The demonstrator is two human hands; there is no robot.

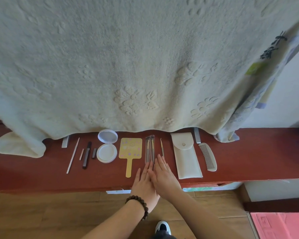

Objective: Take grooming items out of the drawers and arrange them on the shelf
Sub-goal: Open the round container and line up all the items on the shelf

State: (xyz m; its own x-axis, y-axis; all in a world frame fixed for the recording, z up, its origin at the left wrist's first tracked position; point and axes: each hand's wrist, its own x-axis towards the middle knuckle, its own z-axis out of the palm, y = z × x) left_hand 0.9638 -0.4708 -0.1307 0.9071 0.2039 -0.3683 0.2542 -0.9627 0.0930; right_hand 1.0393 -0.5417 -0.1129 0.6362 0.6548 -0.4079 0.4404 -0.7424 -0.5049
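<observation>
Grooming items lie in a row on the red shelf, your two hands flat at the middle of it.

Your left hand and right hand rest side by side with fingers straight, holding nothing, tips touching the packet of brushes. Just left lie the yellow hand mirror and the open white compact; just right, a thin brush, the white pouch and the comb. A pale towel hangs down behind, its hem reaching the items' far ends.
</observation>
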